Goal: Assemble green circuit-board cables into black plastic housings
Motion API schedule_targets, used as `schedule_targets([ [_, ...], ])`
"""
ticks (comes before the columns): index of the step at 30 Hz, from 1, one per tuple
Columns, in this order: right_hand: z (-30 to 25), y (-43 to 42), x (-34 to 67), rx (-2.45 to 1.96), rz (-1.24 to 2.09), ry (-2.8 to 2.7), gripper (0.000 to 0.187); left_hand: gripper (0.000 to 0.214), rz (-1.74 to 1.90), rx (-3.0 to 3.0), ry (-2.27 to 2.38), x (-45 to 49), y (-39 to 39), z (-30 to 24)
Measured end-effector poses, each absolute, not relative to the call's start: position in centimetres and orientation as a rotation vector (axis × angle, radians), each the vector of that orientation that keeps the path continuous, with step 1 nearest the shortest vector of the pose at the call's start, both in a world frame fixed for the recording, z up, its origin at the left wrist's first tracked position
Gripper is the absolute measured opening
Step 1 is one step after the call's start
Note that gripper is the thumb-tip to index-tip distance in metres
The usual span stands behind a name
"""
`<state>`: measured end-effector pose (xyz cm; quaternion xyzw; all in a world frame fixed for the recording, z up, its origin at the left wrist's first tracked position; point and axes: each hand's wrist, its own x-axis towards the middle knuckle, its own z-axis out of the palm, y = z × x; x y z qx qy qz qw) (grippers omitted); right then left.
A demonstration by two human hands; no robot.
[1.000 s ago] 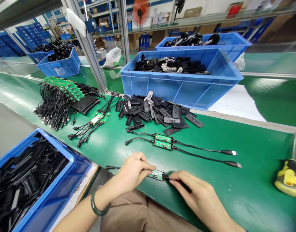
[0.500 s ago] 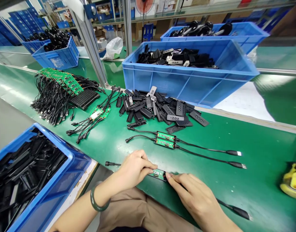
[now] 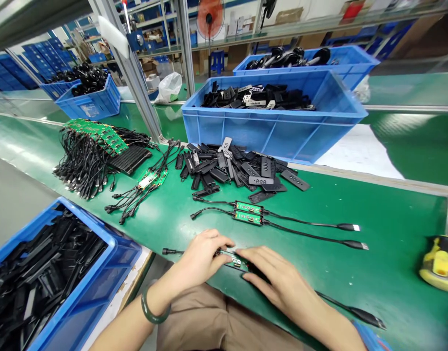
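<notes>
My left hand [image 3: 202,258] and my right hand [image 3: 275,280] press down together on a small green circuit board [image 3: 235,261] with black cables, at the near edge of the green table [image 3: 373,273]. Fingers of both hands are closed over the board. One cable end [image 3: 167,251] pokes out left of my left hand; another cable [image 3: 355,312] trails right past my right wrist. Two more boards with cables [image 3: 249,213] lie just beyond my hands. A pile of black plastic housings [image 3: 238,168] lies farther back.
A blue bin of black parts [image 3: 55,273] sits at the near left. A large blue bin of housings [image 3: 275,114] stands behind the pile. Bundled boards with cables [image 3: 95,146] lie at the far left. A yellow tool [image 3: 441,263] rests at the right edge.
My right hand has slid left over the board, so both hands now cover it. The cable to the right has come into fuller view.
</notes>
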<state>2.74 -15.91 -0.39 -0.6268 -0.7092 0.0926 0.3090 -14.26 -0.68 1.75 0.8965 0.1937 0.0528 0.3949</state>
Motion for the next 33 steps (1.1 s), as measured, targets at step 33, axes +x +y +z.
schedule_targets([
  [33,-2.4,-15.7,2.2,-1.617,-0.222,-1.882,0.033,0.021,0.781,2.636,0.182,-15.8,-0.3,-0.5],
])
